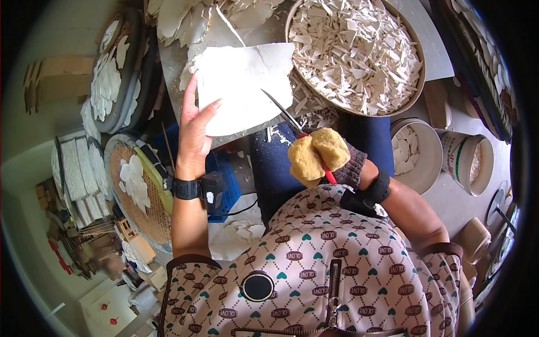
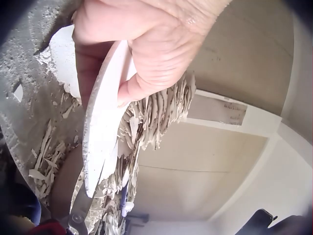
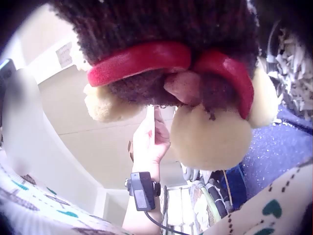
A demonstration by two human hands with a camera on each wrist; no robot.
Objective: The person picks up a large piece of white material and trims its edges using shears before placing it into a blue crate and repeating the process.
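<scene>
Sheet (image 1: 241, 84) pinched by left hand (image 1: 196, 123), fingers partly hidden behind. At sheet's edge, scissors (image 1: 278, 105) gripped by right hand (image 1: 343, 160), finger spread obscured by padding (image 1: 307, 161). Tray (image 1: 424, 63) placed beside sheet.

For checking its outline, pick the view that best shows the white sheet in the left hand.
Head view: the white sheet shows its broad face and most of its outline. The left wrist view has it nearly edge-on, the right wrist view just a thin strip at the left hand.
</scene>
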